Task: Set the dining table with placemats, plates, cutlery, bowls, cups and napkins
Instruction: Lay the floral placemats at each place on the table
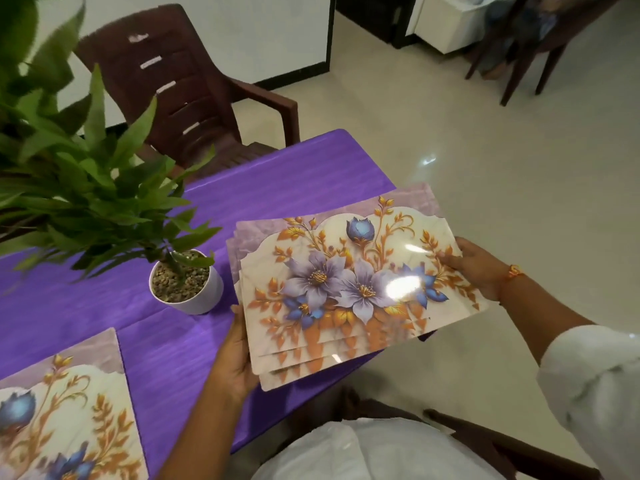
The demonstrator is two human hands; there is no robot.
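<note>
The left hand (pixel 235 358) and right hand (pixel 474 268) are gripping opposite short ends of the placemat stack (pixel 349 289), its length running left-to-right above the tabletop's (pixel 277 178) right end.

The left hand (pixel 239 351) grips the stack of placemats (pixel 346 289) at its left edge, with the fingers out of sight beneath it and the bare forearm reaching up from below the grip. The right hand (pixel 474 268) pinches the opposite edge, thumb on top and fingers hidden underneath. Its forearm runs back to the right into a white sleeve (pixel 588 382).
</note>
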